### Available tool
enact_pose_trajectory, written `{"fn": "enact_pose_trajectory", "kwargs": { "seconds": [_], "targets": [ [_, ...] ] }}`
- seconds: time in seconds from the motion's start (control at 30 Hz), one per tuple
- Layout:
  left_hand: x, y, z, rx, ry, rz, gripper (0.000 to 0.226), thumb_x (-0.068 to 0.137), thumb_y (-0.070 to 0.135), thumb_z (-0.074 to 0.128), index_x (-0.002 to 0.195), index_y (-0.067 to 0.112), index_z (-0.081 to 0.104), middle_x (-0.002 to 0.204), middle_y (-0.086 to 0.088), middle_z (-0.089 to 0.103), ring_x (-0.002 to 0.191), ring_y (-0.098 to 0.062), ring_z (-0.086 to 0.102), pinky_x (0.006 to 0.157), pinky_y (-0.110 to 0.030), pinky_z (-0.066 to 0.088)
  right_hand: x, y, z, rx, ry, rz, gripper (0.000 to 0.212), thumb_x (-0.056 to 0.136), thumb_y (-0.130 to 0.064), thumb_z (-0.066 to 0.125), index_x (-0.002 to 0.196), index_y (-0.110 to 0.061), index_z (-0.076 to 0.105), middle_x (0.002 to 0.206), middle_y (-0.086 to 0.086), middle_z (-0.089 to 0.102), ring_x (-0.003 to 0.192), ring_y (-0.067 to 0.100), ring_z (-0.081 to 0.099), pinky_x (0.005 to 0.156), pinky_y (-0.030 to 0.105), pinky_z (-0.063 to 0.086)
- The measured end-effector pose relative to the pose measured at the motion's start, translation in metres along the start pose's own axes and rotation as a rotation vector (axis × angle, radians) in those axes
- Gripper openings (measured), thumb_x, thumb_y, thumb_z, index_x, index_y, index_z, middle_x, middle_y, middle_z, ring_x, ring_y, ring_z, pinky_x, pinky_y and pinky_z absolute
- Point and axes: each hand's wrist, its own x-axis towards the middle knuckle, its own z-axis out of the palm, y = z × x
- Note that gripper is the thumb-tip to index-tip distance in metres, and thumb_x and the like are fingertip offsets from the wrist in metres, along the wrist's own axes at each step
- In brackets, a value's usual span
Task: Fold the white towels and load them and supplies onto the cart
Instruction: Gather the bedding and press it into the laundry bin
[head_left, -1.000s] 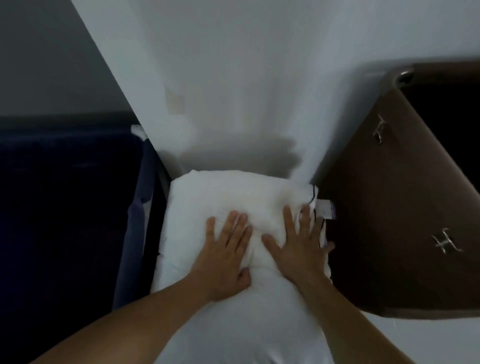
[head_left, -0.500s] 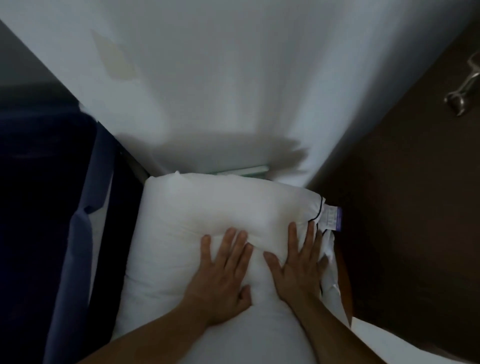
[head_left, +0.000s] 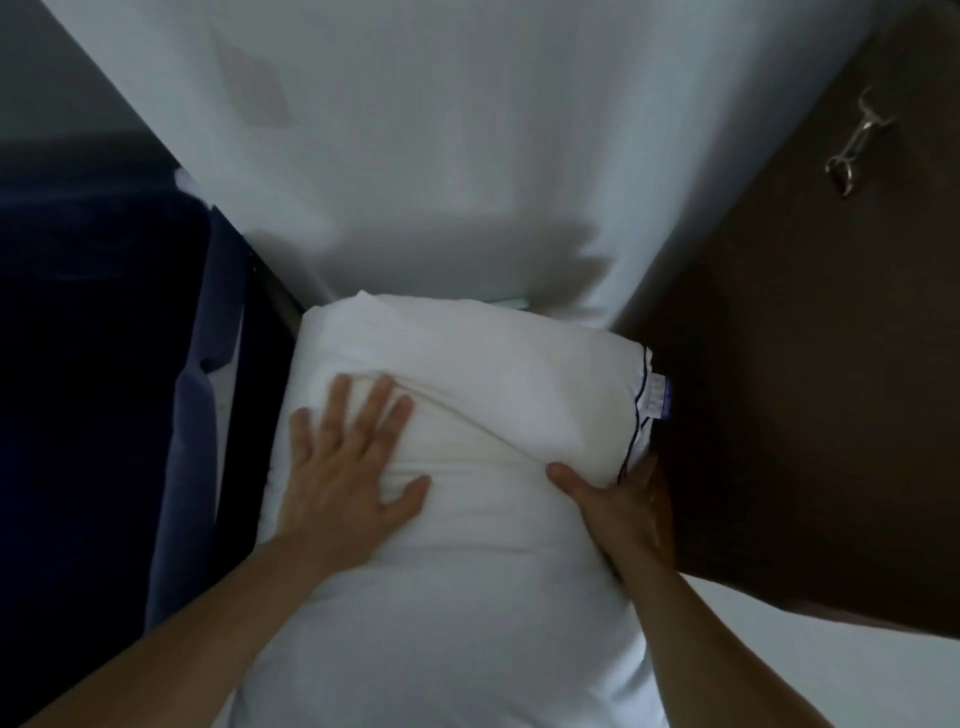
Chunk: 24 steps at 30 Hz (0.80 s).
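Presses down with the left hand (head_left: 348, 467), flat and with all five fingers spread, on the left part of one white bundle (head_left: 467, 597). Grips the same bundle with the right hand (head_left: 615, 501) at the right edge: thumb laid on top just below a puffed fold, fingers curled round the side and mostly hidden. Two hands, one bundle, both in contact. Fills the middle of the view, running from the near edge up close to the far white wall (head_left: 467, 156). Bears one small label (head_left: 657, 397) at the far right corner, beside one thin line of dark piping (head_left: 644, 374). Just beside on the left, one dark blue cloth bag (head_left: 197, 415). On the right, one brown panel (head_left: 805, 389) with one metal hook (head_left: 854, 145) far up on it.
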Motion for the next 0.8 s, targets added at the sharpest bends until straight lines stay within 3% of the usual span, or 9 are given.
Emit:
{"fn": "enact_pose_trajectory", "kwargs": {
  "seconds": [0.1, 0.17, 0.27, 0.33, 0.4, 0.5, 0.63, 0.8],
  "targets": [
    [-0.007, -0.021, -0.004, -0.332, -0.089, -0.385, 0.111, 0.068, 0.085, 0.043, 0.153, 0.042, -0.014, 0.163, 0.012, -0.017, 0.152, -0.021, -0.01, 0.117, -0.05, 0.011, 0.005, 0.012, -0.005, 0.043, -0.033, 0.018, 0.159, 0.021, -0.091, 0.075, 0.155, -0.029, 0.017, 0.158, -0.001, 0.032, 0.142, 0.023, 0.036, 0.115, 0.045, 0.034],
    [-0.005, -0.03, -0.006, -0.746, -0.083, -0.663, 0.129, 0.059, 0.086, 0.063, 0.154, 0.039, -0.011, 0.165, 0.009, -0.003, 0.151, -0.019, 0.008, 0.118, -0.041, 0.016, 0.007, 0.015, -0.004, 0.093, -0.027, 0.014, 0.154, 0.02, -0.087, 0.079, 0.152, -0.034, 0.024, 0.154, -0.004, 0.039, 0.138, 0.022, 0.043, 0.112, 0.045, 0.04],
    [-0.004, -0.046, -0.003, -1.038, -0.12, -0.871, 0.139, 0.047, 0.084, 0.069, 0.157, 0.03, 0.005, 0.16, 0.0, 0.027, 0.14, -0.026, 0.036, 0.114, -0.039, 0.029, 0.014, 0.016, -0.004, 0.167, -0.034, -0.034, 0.139, 0.02, -0.079, 0.087, 0.144, -0.045, 0.034, 0.142, -0.014, 0.051, 0.126, 0.014, 0.054, 0.104, 0.041, 0.048],
    [-0.006, -0.055, 0.0, -1.166, -0.171, -0.942, 0.14, 0.04, 0.081, 0.074, 0.156, 0.025, 0.02, 0.151, -0.004, 0.041, 0.127, -0.027, 0.049, 0.108, -0.042, 0.039, 0.023, 0.02, -0.005, 0.224, -0.079, -0.029, 0.13, 0.021, -0.071, 0.093, 0.138, -0.046, 0.042, 0.133, -0.019, 0.057, 0.117, 0.009, 0.059, 0.099, 0.038, 0.052],
    [-0.007, -0.056, 0.002, -1.219, -0.206, -0.957, 0.136, 0.038, 0.078, 0.078, 0.152, 0.023, 0.03, 0.143, -0.005, 0.049, 0.116, -0.025, 0.054, 0.102, -0.04, 0.043, 0.026, 0.024, -0.005, 0.277, -0.251, 0.075, 0.121, 0.022, -0.067, 0.095, 0.131, -0.03, 0.057, 0.124, -0.009, 0.066, 0.106, 0.011, 0.065, 0.093, 0.034, 0.054],
    [-0.003, -0.053, 0.006, -1.197, -0.219, -0.956, 0.137, 0.037, 0.077, 0.077, 0.153, 0.022, 0.03, 0.145, -0.005, 0.049, 0.123, -0.027, 0.053, 0.11, -0.046, 0.04, 0.029, 0.024, -0.006, 0.315, -0.389, 0.178, 0.106, 0.026, -0.061, 0.097, 0.118, -0.018, 0.067, 0.111, -0.002, 0.073, 0.098, 0.016, 0.069, 0.088, 0.034, 0.057],
    [-0.001, -0.052, 0.007, -1.189, -0.214, -1.005, 0.144, 0.033, 0.079, 0.077, 0.154, 0.02, 0.027, 0.147, -0.008, 0.047, 0.125, -0.029, 0.052, 0.11, -0.048, 0.039, 0.019, 0.019, -0.006, 0.446, -0.401, 0.134, 0.076, 0.033, -0.048, 0.098, 0.099, -0.025, 0.068, 0.085, -0.016, 0.075, 0.075, 0.002, 0.072, 0.056, 0.018, 0.055],
    [-0.008, -0.05, 0.006, -1.191, -0.202, -1.016, 0.142, 0.035, 0.08, 0.077, 0.155, 0.021, 0.026, 0.146, -0.008, 0.048, 0.124, -0.029, 0.053, 0.108, -0.049, 0.041, 0.012, 0.025, -0.008, 0.518, -0.49, 0.102, 0.085, 0.04, -0.04, 0.099, 0.116, -0.021, 0.068, 0.104, -0.003, 0.076, 0.091, 0.016, 0.074, 0.068, 0.027, 0.059]
  ]
}}
